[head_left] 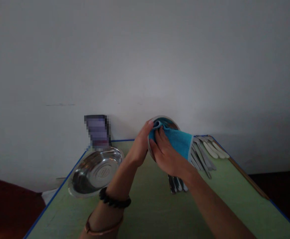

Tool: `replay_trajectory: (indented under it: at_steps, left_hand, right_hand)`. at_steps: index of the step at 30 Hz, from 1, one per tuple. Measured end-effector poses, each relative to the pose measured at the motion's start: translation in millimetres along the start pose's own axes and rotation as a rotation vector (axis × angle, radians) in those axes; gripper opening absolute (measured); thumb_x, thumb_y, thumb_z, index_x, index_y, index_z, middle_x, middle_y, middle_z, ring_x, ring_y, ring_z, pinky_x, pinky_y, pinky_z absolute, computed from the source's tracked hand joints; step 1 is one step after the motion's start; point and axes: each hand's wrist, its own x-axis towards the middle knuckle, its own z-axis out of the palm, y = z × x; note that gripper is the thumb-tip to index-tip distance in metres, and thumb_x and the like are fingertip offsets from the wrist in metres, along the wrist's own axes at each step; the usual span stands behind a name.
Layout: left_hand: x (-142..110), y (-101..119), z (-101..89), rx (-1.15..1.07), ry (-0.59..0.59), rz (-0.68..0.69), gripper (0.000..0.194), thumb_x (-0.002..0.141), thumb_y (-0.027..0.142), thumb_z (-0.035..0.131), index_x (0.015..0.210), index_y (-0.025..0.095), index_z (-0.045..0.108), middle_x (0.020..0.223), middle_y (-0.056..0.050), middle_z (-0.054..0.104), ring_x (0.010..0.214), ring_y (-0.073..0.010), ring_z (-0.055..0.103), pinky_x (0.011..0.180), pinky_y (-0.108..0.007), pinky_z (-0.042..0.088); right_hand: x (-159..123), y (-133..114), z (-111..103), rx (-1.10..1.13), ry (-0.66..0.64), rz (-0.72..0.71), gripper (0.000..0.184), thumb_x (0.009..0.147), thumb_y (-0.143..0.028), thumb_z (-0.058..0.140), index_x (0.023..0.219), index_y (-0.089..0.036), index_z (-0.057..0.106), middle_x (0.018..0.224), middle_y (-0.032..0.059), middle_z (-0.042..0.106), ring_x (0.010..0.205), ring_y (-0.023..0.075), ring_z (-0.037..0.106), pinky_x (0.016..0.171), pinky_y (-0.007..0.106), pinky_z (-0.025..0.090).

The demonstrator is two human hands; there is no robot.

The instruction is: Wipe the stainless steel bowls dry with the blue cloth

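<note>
A round shiny metal bowl [168, 119] is held up, tilted toward me, above the green table. Its left rim is gripped by my left hand [141, 144], which has a beaded bracelet on the wrist. My right hand [165, 151] is inside the bowl, pressing a blue cloth [179, 141] against the inner wall. The cloth hangs over the right rim and covers much of the bowl's inside. Below my right hand lie several dark-handled pieces of cutlery [176, 184], partly hidden by the hand and bowl.
An oval metal basin [98, 171] stands at the left of the green table [152, 212]. Behind it a pixelated phone-like screen [98, 131] leans upright. Metal cutlery [202, 156] and white-handled pieces [215, 149] lie at the right. A white wall [145, 66] rises behind.
</note>
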Motion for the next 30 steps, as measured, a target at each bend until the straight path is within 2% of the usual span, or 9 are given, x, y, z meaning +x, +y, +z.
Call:
replay_trajectory:
  at_steps: [2, 5, 9, 12, 15, 18, 21, 26, 30]
  left_hand:
    - [1, -4, -3.3, -0.071, -0.016, -0.076, 0.030, 0.080, 0.043, 0.050, 0.086, 0.020, 0.066, 0.096, -0.003, 0.068, 0.116, -0.0215, 0.048, 0.101, -0.033, 0.033]
    - [0, -4, -8.0, -0.151, -0.016, -0.160, 0.033, 0.079, 0.048, 0.050, 0.077, 0.018, 0.065, 0.081, -0.002, 0.068, 0.102, -0.0204, 0.056, 0.096, -0.031, 0.039]
    - [0, 4, -11.5, -0.158, 0.067, -0.077, 0.021, 0.076, 0.040, 0.056, 0.075, 0.021, 0.064, 0.070, 0.003, 0.063, 0.086, -0.0165, 0.058, 0.090, -0.030, 0.043]
    - [2, 10, -16.2, -0.143, 0.182, -0.037, 0.017, 0.074, 0.036, 0.059, 0.072, 0.020, 0.065, 0.069, 0.003, 0.063, 0.085, -0.0165, 0.059, 0.088, -0.029, 0.045]
    - [7, 14, -21.9, -0.167, 0.335, -0.092, 0.020, 0.070, 0.038, 0.061, 0.064, 0.020, 0.064, 0.063, 0.002, 0.062, 0.083, -0.0180, 0.060, 0.086, -0.031, 0.046]
    - [10, 16, -25.2, -0.216, 0.425, -0.072, 0.018, 0.070, 0.036, 0.061, 0.067, 0.019, 0.066, 0.065, 0.002, 0.064, 0.082, -0.0175, 0.061, 0.083, -0.029, 0.047]
    - [12, 16, -26.2, -0.299, 0.451, -0.024, 0.017, 0.070, 0.034, 0.058, 0.070, 0.019, 0.065, 0.067, 0.003, 0.066, 0.081, -0.0169, 0.062, 0.079, -0.028, 0.048]
    - [12, 17, -24.1, -0.364, 0.452, 0.112, 0.016, 0.071, 0.034, 0.056, 0.073, 0.020, 0.064, 0.069, 0.004, 0.067, 0.079, -0.0145, 0.063, 0.075, -0.024, 0.048]
    - [7, 20, -17.9, -0.240, 0.382, 0.176, 0.019, 0.074, 0.035, 0.053, 0.077, 0.020, 0.064, 0.081, 0.002, 0.069, 0.090, -0.0173, 0.061, 0.077, -0.025, 0.048]
  right_hand:
    - [-1, -7, -3, 0.085, -0.049, -0.012, 0.068, 0.091, -0.045, 0.017, 0.139, 0.002, 0.010, 0.148, 0.0196, 0.004, 0.136, 0.0220, -0.003, 0.111, 0.047, 0.008]
    - [-2, -15, -12, 0.229, -0.131, -0.110, 0.064, 0.092, -0.046, 0.013, 0.141, -0.004, 0.011, 0.150, 0.0129, 0.009, 0.136, 0.0160, -0.001, 0.112, 0.040, 0.007]
    - [-9, -26, -25, 0.287, -0.178, -0.234, 0.054, 0.093, -0.043, 0.014, 0.140, -0.017, 0.021, 0.146, 0.0045, 0.027, 0.135, 0.0120, 0.016, 0.112, 0.033, 0.016]
    - [-15, -36, -26, 0.167, -0.159, -0.307, 0.050, 0.094, -0.038, 0.020, 0.137, -0.014, 0.030, 0.141, 0.0063, 0.037, 0.131, 0.0130, 0.028, 0.109, 0.031, 0.023]
    - [-20, -44, -16, -0.095, -0.055, -0.301, 0.048, 0.092, -0.033, 0.029, 0.132, -0.007, 0.038, 0.138, 0.0127, 0.041, 0.128, 0.0199, 0.034, 0.108, 0.036, 0.026]
    - [-19, -44, -8, -0.276, 0.019, -0.294, 0.047, 0.092, -0.031, 0.030, 0.127, -0.004, 0.044, 0.132, 0.0153, 0.048, 0.124, 0.0225, 0.039, 0.106, 0.039, 0.027]
    - [-16, -38, -11, -0.345, 0.015, -0.336, 0.045, 0.093, -0.033, 0.029, 0.123, -0.008, 0.050, 0.127, 0.0112, 0.054, 0.122, 0.0209, 0.041, 0.108, 0.039, 0.021]
    - [-14, -33, -32, -0.367, 0.011, -0.338, 0.051, 0.094, -0.040, 0.020, 0.114, -0.013, 0.059, 0.127, 0.0087, 0.054, 0.127, 0.0188, 0.036, 0.110, 0.041, 0.014]
    - [-14, -31, -37, -0.410, 0.144, -0.278, 0.044, 0.093, -0.034, 0.028, 0.096, -0.011, 0.065, 0.130, 0.0111, 0.050, 0.128, 0.0204, 0.034, 0.110, 0.040, 0.014]
